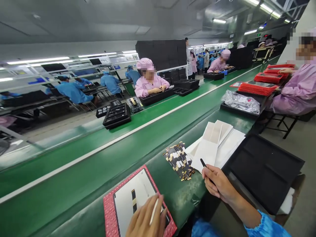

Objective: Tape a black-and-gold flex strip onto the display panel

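Observation:
My left hand [146, 220] rests on a white panel seated in a red tray [110, 209] at the near edge of the green bench. It pinches a thin white strip [154, 211] beside a dark gold-tipped strip [134, 200] lying on the panel. My right hand [218, 184] is closed around a black pen-like tool [203, 163], its tip close to a stack of white sheets [214, 144]. Between the two hands lies a pile of several small black and gold parts [179, 160].
An empty black tray [264, 169] sits right of my right hand. A green conveyor belt [103, 144] with a white line runs diagonally. Workers in pink coats sit along it with black trays, red trays [258, 87] and a silver bag [240, 101].

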The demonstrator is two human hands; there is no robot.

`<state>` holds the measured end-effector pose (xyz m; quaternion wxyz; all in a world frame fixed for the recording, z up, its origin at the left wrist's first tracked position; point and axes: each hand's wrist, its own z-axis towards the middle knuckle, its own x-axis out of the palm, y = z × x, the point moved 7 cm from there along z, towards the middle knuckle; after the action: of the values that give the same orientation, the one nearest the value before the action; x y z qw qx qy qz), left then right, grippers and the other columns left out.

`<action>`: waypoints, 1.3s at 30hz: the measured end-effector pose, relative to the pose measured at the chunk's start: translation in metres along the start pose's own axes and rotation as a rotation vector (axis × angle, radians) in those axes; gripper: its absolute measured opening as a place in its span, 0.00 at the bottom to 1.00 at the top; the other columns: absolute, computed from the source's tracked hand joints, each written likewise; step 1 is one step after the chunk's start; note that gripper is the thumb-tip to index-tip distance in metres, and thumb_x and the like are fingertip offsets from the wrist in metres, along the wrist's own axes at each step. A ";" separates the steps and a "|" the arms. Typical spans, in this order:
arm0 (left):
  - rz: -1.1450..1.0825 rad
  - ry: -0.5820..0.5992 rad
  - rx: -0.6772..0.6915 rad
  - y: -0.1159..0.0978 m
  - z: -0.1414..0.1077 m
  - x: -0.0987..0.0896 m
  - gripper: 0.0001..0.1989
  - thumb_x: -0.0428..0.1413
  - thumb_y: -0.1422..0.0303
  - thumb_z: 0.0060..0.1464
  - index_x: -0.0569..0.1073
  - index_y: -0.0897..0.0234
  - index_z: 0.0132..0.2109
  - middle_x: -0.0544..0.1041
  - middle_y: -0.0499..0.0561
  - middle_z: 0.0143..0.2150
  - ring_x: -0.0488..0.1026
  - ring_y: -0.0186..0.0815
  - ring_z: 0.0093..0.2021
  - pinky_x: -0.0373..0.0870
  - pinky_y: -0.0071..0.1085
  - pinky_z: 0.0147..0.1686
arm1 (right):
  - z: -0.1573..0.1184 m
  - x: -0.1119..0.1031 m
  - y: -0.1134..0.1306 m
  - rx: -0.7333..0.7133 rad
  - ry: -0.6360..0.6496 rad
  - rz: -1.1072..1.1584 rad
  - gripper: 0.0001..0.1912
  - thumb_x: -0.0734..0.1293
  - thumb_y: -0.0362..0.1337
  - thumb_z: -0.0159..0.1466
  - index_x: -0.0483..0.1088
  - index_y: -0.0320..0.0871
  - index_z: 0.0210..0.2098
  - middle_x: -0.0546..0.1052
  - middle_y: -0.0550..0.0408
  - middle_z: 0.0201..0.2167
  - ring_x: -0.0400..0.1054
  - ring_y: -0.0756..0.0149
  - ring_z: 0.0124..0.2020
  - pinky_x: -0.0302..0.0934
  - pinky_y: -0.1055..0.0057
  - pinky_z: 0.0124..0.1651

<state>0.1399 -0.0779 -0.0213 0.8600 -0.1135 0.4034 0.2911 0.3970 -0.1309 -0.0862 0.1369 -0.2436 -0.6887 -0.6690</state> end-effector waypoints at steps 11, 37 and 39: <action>-0.145 0.292 0.342 -0.149 0.158 0.156 0.29 0.42 0.46 0.65 0.62 0.55 0.65 0.71 0.52 0.63 0.72 0.44 0.61 0.76 0.43 0.57 | -0.034 -0.058 0.031 -0.273 -0.338 -0.052 0.22 0.67 0.58 0.61 0.72 0.49 0.23 0.59 0.63 0.15 0.52 0.76 0.11 0.49 0.75 0.13; -0.306 0.408 0.376 -0.106 0.216 0.236 0.16 0.53 0.66 0.68 0.66 0.62 0.60 0.68 0.55 0.62 0.70 0.41 0.59 0.73 0.46 0.56 | 0.082 -0.162 0.120 -0.105 -0.341 -0.427 0.04 0.71 0.33 0.58 0.73 0.48 0.31 0.78 0.64 0.18 0.75 0.66 0.21 0.53 0.79 0.16; -0.314 0.412 0.385 -0.107 0.217 0.243 0.16 0.53 0.66 0.68 0.66 0.61 0.60 0.68 0.55 0.63 0.70 0.42 0.60 0.72 0.47 0.57 | 0.092 -0.160 0.123 -0.068 -0.329 -0.478 0.06 0.69 0.30 0.59 0.71 0.47 0.28 0.76 0.67 0.16 0.71 0.71 0.18 0.48 0.80 0.15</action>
<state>0.4626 0.0287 -0.0698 0.8004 -0.0663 0.5942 0.0442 0.6082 -0.0659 -0.0694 -0.1465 -0.1840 -0.7168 -0.6565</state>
